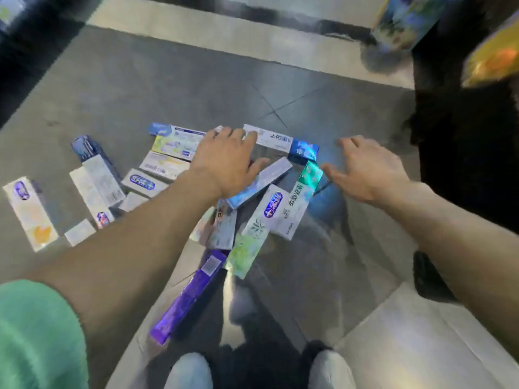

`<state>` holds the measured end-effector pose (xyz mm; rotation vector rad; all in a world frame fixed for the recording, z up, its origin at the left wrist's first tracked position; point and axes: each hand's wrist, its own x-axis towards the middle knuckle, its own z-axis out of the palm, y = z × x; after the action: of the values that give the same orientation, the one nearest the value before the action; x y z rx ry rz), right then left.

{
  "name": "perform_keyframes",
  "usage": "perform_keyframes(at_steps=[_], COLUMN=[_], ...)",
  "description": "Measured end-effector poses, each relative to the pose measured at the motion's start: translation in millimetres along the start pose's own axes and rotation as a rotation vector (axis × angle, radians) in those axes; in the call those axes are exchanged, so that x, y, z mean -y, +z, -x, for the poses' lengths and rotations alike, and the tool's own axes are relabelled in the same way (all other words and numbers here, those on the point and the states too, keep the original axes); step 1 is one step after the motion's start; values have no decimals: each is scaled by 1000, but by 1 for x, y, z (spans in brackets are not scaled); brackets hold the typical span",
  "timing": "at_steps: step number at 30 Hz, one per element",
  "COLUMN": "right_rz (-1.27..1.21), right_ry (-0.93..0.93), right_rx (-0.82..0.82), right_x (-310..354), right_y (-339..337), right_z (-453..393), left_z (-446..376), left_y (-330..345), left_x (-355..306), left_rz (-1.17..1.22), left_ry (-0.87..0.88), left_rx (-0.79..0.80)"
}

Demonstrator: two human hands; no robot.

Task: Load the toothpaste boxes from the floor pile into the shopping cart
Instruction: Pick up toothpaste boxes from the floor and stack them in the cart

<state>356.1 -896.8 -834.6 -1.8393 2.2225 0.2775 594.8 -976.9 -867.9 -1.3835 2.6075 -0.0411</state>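
Several toothpaste boxes lie scattered on the grey floor [140, 88]. A purple box [188, 299] lies nearest me, a green and white box [304, 192] to its upper right, and a white box with a blue end [280, 141] at the far side. My left hand [224, 161] hovers over the middle of the pile with fingers spread, its fingertips at the white and blue box. My right hand [368, 169] is spread open to the right of the pile, holding nothing. No shopping cart shows.
A white box with an orange mark [31, 214] lies apart at the far left. A colourful carton [404, 21] and a yellow pack [494, 57] stand at the upper right beside a dark area. My feet [323, 369] are at the bottom edge.
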Motion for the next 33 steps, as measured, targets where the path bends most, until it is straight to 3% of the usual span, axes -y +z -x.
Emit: perform_keyframes(at_steps=[5, 11, 15, 23, 28, 33], right_rz=[5, -59, -157, -392, -651, -736], right_ry=[-2, 53, 128, 235, 476, 633], right_rx=[-60, 9, 122, 191, 156, 118], right_x=[-6, -3, -1, 19, 33, 43], right_y=[62, 81, 101, 130, 161, 184], right_z=[-35, -24, -17, -42, -69, -84], left_z=[-23, -26, -9, -3, -2, -1], left_y=[62, 46, 58, 71, 80, 84], left_x=[6, 10, 1, 11, 4, 1], left_rz=[-65, -48, -17, -3, 65, 82], left_ry=[102, 128, 159, 103, 77, 61], left_rx=[-78, -134, -113, -47, -78, -62])
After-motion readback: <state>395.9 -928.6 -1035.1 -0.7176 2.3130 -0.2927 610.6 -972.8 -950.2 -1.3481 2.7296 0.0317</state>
